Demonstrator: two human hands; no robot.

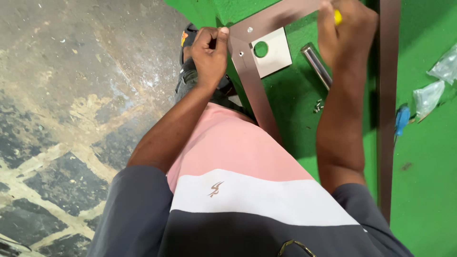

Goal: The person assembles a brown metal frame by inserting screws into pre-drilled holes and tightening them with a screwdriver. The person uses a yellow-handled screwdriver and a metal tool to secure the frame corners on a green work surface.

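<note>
My left hand point(209, 50) pinches the corner of the flat brown metal frame point(252, 81) on the green table point(428, 190); my right hand point(345, 31) fists a yellow-handled tool point(337, 16). A slip could shift the joint, scatter those small screws point(317, 106).

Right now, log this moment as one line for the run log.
left hand: grips corner of brown metal frame | right hand: holds yellow-handled tool on frame | nearby: square plate with hole, metal tube, loose screws | surface: green table
</note>
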